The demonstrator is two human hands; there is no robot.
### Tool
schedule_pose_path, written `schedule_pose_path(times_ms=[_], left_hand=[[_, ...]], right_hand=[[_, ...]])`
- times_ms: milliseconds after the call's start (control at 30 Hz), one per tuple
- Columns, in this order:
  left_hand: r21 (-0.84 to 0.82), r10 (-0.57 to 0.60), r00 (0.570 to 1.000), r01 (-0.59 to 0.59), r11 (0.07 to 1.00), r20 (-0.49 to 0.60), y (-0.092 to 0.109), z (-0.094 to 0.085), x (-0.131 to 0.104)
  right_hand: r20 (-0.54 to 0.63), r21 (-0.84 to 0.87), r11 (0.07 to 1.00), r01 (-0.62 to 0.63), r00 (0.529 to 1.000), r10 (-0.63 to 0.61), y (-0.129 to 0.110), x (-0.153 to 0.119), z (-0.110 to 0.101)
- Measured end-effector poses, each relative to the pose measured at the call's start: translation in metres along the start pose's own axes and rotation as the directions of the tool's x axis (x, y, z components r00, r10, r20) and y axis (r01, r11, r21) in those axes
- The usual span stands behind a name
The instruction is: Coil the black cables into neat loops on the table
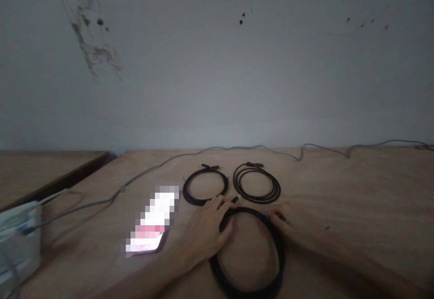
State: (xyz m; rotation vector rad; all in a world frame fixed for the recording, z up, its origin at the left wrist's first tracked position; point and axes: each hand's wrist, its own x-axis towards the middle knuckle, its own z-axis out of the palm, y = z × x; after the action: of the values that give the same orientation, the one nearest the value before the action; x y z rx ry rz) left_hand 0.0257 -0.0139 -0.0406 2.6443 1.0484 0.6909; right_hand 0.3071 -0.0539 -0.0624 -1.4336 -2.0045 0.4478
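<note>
The coil (281, 258), lower centre, seems in handling — left hand (210, 229) with grip nearly closed on its upper-left side, right hand (290, 221) bent at upper right, hold unclear — and likely needs its loops kept together.

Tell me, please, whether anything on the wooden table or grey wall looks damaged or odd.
The grey plaster-like wall looks damaged: at upper left, a slanting, brown-stained patch has scraped edges and a dark hole, unlike the smoother surface around it. Nothing looks spilled on the light-brown wooden table.
</note>
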Motion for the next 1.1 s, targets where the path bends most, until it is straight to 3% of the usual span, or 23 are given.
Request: schedule_pose_path(times_ms=[200, 300, 400, 500, 700, 867, 1100], left_hand=[[0.0, -0.001, 1.0, 0.001, 1.0, -0.005, -0.001, 0.0, -0.001], [-0.001, 0.004, 1.0, -0.004, 1.0, 0.006, -0.001, 0.0, -0.001], [0.006, -0.001, 1.0, 0.001, 1.0, 0.015, -0.002, 0.001, -0.002], [0.004, 0.005, 1.0, -0.005, 1.0, 0.004, -0.003, 0.002, -0.002], [-0.009, -0.004, 1.0, 0.004, 1.0, 0.006, 0.0, -0.001, 0.0], [-0.005, -0.02, 1.0, 0.02, 1.0, 0.009, 0.001, -0.002, -0.001], [0.0, -0.008, 1.0, 0.008, 1.0, 0.006, -0.001, 0.001, -0.001]], right_hand=[[0.079, -0.11, 0.993, 0.038, 0.996, -0.03, -0.014, 0.006, -0.019], [0.082, -0.22, 0.963, 0.153, 0.987, -0.138, -0.016, 0.004, -0.035], [0.22, -0.295, 0.85, 0.436, 0.897, -0.384, -0.021, -0.002, -0.047], [0.249, -0.392, 0.744, 0.541, 0.841, -0.481, -0.023, -0.004, -0.046], [0.24, -0.473, 0.647, 0.598, 0.794, -0.558, 0.001, -0.002, -0.033], [0.226, -0.472, 0.668, 0.576, 0.811, -0.54, 0.02, -0.003, -0.033], [0.183, -0.451, 0.739, 0.501, 0.862, -0.473, 0.014, -0.004, -0.024]])
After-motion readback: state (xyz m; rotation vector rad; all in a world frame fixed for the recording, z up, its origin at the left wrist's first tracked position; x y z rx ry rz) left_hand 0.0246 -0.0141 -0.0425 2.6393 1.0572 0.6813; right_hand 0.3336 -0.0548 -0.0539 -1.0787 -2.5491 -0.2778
